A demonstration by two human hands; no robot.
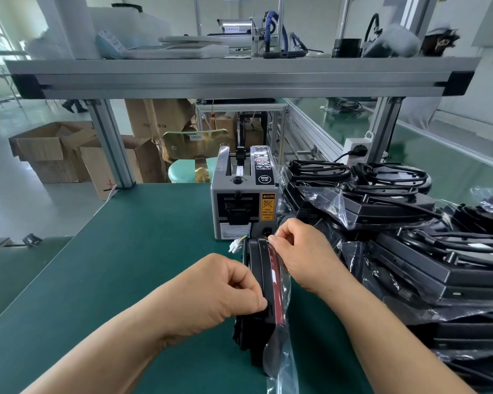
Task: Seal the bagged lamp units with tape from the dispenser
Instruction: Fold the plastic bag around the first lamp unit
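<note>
Black lamp unit (263, 282) on edge; left hand (219, 291), right hand (302, 251) pinching it.

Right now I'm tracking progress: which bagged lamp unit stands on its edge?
The lamp unit held between the left hand and right hand, just before the tape dispenser. The other units lie flat, piled on the right.

Reaches in from the lower edge with both bare forearms. Pinches the bagged lamp unit (258, 260) at its near side with the left hand (219, 291), fingers curled. Pinches its far end between thumb and forefinger of the right hand (305, 251).
</note>
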